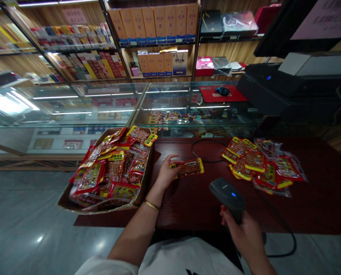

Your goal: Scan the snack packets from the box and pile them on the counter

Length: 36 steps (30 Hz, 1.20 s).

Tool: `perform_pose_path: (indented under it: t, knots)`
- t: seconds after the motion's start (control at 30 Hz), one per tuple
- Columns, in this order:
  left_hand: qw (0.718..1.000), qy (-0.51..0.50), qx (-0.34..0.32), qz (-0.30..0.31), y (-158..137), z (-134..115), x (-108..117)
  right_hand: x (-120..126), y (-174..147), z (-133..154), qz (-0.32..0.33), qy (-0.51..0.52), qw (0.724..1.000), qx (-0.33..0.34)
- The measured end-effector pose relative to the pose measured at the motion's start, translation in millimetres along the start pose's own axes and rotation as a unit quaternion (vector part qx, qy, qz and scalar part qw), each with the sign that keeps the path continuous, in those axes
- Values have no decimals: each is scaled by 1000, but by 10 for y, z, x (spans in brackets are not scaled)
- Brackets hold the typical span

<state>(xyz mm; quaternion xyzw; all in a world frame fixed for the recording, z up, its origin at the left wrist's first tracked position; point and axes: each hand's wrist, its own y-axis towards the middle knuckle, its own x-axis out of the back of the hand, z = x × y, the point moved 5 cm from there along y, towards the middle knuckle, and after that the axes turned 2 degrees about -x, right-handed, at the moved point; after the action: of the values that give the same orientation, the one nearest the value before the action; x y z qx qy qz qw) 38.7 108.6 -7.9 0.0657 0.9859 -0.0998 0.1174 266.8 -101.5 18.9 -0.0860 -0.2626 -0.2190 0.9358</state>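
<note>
My left hand (168, 172) is closed on one end of a snack packet (191, 168) with yellow ends and a clear middle showing brown strips. The packet is at or just above the dark red wooden counter (187, 206). In my right hand (245, 233) is a black barcode scanner (228, 194) with a blue light, its head pointing left toward the packet. To the left stands an open cardboard box (101, 210) heaped with red and yellow snack packets (116, 164). A loose pile of similar packets (253, 162) lies on the counter at the right.
Behind the counter runs a glass display case (170, 99) with a red mouse pad (207, 94) and a mouse (222, 90) on top. A dark machine (291, 91) stands at the right. A black cable (291, 233) hangs over the counter's front edge. Shelves hold boxes (159, 23).
</note>
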Motion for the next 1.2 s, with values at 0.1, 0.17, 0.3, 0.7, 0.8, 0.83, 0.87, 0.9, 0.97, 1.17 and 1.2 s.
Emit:
perform_pose_path:
  t: [0.1, 0.17, 0.3, 0.7, 0.8, 0.83, 0.87, 0.9, 0.97, 1.17, 1.2]
  knots:
    - [1000, 6, -22, -13, -3, -49, 6, -6, 2, -9, 3, -3, 1000, 11]
    - [1000, 6, -25, -15, -6, -62, 4, 0, 2, -3, 0, -10, 1000, 17]
    - [999, 24, -27, -12, -15, -70, 0, -1, -2, 33, 6, -22, 999, 29]
    - [995, 69, -72, 18, 14, -113, 2, -11, 56, -48, 23, -25, 999, 25]
    - [997, 61, -51, 23, -6, -128, 8, 26, 21, -28, 11, -11, 1000, 26]
    - [998, 46, -32, 26, -12, -115, -18, 48, 5, -26, 4, -6, 1000, 28]
    - [999, 23, -10, 29, -13, -94, -73, 76, -10, -29, -5, -1, 1000, 30]
    - [999, -5, 13, 32, -6, -68, -162, 107, -23, -38, -16, 4, 999, 31]
    - [996, -66, 54, 32, 47, -9, -455, 174, -36, -75, -37, 12, 999, 26]
    - [978, -141, 124, 91, 383, 82, -1859, 331, -36, -216, -71, 1, 997, 20]
    - [979, -119, 127, 106, 409, 80, -2013, 341, -51, -245, -71, 1, 997, 15]
